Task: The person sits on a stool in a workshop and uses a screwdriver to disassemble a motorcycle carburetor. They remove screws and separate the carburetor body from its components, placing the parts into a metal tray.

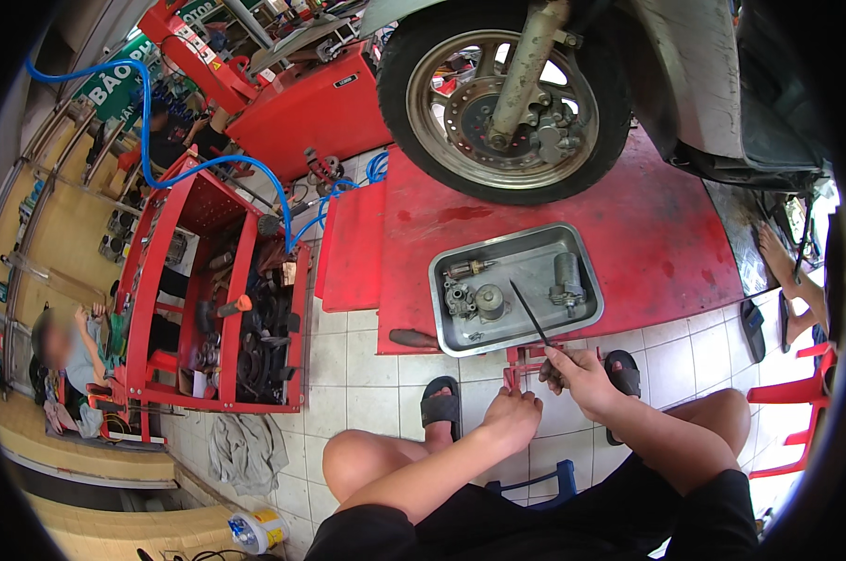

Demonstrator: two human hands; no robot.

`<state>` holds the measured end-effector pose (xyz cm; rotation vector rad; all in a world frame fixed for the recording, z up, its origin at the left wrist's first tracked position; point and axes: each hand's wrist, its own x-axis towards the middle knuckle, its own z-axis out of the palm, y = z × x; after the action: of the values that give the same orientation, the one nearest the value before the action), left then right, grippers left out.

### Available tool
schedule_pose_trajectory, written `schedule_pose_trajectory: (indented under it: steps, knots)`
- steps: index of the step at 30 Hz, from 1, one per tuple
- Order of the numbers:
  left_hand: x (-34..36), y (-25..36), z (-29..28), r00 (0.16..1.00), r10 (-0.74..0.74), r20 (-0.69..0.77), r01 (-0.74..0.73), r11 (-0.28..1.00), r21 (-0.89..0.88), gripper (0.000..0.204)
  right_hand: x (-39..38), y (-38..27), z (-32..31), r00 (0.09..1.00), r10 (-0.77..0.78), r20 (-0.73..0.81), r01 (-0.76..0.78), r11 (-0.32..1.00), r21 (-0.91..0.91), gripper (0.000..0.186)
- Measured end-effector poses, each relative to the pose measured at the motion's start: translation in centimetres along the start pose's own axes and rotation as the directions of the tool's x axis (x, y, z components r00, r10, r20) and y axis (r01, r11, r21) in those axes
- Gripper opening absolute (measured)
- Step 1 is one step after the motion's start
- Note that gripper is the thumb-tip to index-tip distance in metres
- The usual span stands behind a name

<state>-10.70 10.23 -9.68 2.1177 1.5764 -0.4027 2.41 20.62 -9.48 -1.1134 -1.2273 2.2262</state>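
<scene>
My right hand (575,379) is closed around a thin, dark, rod-like tool (527,311), whose handle end is hidden in my fingers. Its narrow tip points up and forward, over a rectangular metal tray (439,323). In the tray lie a cylindrical motor-like part (567,279), a round metal housing (490,301), an irregular metal casing (459,297) and a ribbed shaft part (470,269). Beside and slightly nearer than the right hand, my left hand (513,418) has its fingers curled, the back of it toward me. Whatever it may hold is hidden.
The tray stands on a red lift platform (666,234) under a motorbike's front wheel (423,154). A dark handled tool (412,338) lies at the platform's front edge. Left stands a red tool cart (184,404); a grey cloth (245,453) lies on the tiles. Another person (84,346) sits far left.
</scene>
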Motion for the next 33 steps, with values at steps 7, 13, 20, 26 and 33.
schedule_pose_trajectory:
  steps: [7,13,20,26,33]
  knots:
    - [0.1,0.0,0.2,1.0,-0.003,0.005,0.003,1.0,0.007,0.05,-0.1,0.2,-0.4,1.0,0.025,-0.013,-0.025,0.999,-0.02,0.039]
    - [0.0,0.1,-0.1,1.0,-0.001,0.014,0.001,1.0,-0.007,0.05,-0.2,-0.1,-0.2,1.0,-0.01,-0.008,0.01,1.0,-0.009,0.039]
    - [0.1,0.1,-0.1,1.0,-0.006,0.021,0.007,1.0,-0.015,0.049,-0.1,-0.1,-0.3,0.998,0.057,0.018,-0.057,0.998,0.011,0.039]
    - [0.0,0.1,-0.2,1.0,-0.006,0.005,0.006,1.0,-0.019,0.048,-0.2,-0.2,-0.1,0.996,0.091,-0.008,-0.091,0.996,-0.018,0.039]
    - [0.0,0.0,0.2,1.0,0.0,-0.019,0.0,1.0,0.004,0.049,-0.4,-1.1,0.3,0.999,0.032,0.029,-0.035,0.996,0.087,0.035]
